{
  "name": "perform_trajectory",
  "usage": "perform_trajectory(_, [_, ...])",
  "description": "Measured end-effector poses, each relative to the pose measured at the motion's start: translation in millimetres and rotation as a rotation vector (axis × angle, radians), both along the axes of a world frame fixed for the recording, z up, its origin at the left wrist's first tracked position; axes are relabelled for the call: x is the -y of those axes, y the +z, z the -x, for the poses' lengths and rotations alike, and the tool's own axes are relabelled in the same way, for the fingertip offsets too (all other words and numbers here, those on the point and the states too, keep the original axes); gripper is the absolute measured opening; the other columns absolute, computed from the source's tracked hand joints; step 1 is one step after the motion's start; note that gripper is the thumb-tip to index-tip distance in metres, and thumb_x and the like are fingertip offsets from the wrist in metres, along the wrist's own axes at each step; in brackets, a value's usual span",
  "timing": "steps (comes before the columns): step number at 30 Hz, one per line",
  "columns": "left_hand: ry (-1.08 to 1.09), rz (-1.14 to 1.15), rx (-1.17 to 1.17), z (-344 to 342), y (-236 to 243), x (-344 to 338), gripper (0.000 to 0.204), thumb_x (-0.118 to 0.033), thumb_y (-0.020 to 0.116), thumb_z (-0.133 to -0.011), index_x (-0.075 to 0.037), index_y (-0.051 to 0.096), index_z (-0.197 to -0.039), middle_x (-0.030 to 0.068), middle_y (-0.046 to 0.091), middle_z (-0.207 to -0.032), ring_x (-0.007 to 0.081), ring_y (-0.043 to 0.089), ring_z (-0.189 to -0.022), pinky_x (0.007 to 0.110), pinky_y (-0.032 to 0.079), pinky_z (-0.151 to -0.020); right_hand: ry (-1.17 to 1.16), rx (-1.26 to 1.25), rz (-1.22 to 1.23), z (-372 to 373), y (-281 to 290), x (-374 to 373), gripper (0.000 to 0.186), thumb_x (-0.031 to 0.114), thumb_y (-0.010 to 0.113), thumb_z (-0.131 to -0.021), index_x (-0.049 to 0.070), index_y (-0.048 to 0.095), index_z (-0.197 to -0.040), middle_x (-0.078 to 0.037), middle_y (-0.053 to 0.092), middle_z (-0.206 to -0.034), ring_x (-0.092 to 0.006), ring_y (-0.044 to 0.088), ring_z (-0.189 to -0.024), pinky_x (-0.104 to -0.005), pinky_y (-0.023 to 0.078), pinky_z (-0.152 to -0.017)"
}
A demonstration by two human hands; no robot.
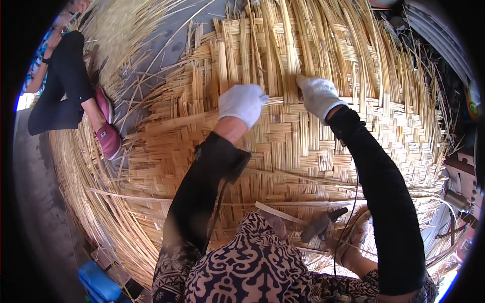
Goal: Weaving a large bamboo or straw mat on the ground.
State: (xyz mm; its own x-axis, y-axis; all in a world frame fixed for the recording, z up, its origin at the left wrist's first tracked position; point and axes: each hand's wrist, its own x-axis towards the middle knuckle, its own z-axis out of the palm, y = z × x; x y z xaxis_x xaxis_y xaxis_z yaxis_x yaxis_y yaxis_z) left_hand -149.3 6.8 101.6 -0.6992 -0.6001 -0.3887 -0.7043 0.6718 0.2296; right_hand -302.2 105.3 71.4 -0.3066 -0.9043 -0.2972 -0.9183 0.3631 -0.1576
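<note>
a big straw mat (288, 151) fills the middle of the view, spread out in front of the person from near the lap up past both hands. its lower and middle part is closely woven, over and under in small blocks, so that much looks done. above the hands it is another matter: long upright strips (285, 55) run loose toward the top edge, with only some cross pieces showing between them. that upper stretch seems left to fill, and the ragged ends along both sides look untrimmed. i'd judge the work well past its start but not finished.

left of the mat lies a heap of loose straw (86, 171), and another person (63, 81) in dark trousers is up there beside it.

the left hand (242, 104), in a white glove, is curled nearly into a fist on the mat; whether it grips a strip, i cannot tell. the right hand (319, 98), gloved too, has its fingers bent in against an upright strip; a pinch is likely, but the fingertips are partly hidden.

by the person's foot lies a dark-handled tool (323, 226), and near it a short pale splint (278, 212).
</note>
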Motion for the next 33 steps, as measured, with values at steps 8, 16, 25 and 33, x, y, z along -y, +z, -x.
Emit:
perform_trajectory(8, [0.029, 0.065, 0.131, -40.1, 22.8, 23.4, 0.032, -0.043, 0.053, -0.078, -0.012, 0.064, -0.078, 0.0115, 0.062, -0.077, 0.0307, 0.058, -0.075, 0.04, 0.044, -0.068, 0.275, 0.131, 0.341, -40.7, 5.4, 23.4, 0.015, 0.012, 0.053, -0.082, 0.012, 0.061, -0.094, -0.006, 0.062, -0.093, -0.0258, 0.06, -0.084, -0.0314, 0.049, -0.07])
perform_trajectory(16, [0.139, 0.342, -0.903, -50.6, 21.6, 32.3, 0.019, -0.02, 0.058, -0.08, -0.005, 0.064, -0.092, 0.0078, 0.064, -0.086, 0.021, 0.061, -0.077, 0.031, 0.048, -0.069, 0.098, 0.165, 0.125, -55.6, 25.9, 48.4, 0.013, 0.027, 0.06, -0.076, 0.015, 0.063, -0.08, -0.007, 0.062, -0.07, -0.0238, 0.06, -0.068, -0.0347, 0.047, -0.061])
perform_trajectory(25, [0.575, -0.701, -0.362, -30.3, -10.6, 67.2, 0.044, -0.026, 0.065, -0.076, 0.001, 0.054, -0.108, 0.0095, 0.06, -0.091, 0.015, 0.056, -0.084, 0.024, 0.046, -0.069, -0.255, 0.422, 0.448, -49.4, 28.1, 28.2, 0.024, 0.024, 0.062, -0.076, 0.001, 0.056, -0.072, -0.009, 0.053, -0.053, -0.0178, 0.054, -0.049, -0.0303, 0.043, -0.048])
perform_trajectory(33, [0.697, -0.811, -0.527, 5.2, 5.5, 48.5, 0.083, -0.034, 0.073, -0.068, 0.01, 0.032, -0.126, 0.0183, 0.048, -0.119, 0.0239, 0.045, -0.112, 0.03, 0.031, -0.096, -0.492, 0.65, 0.425, -46.0, 27.9, 19.9, 0.029, 0.03, 0.061, -0.074, 0.001, 0.06, -0.078, -0.018, 0.058, -0.064, -0.0306, 0.058, -0.061, -0.0368, 0.046, -0.059])
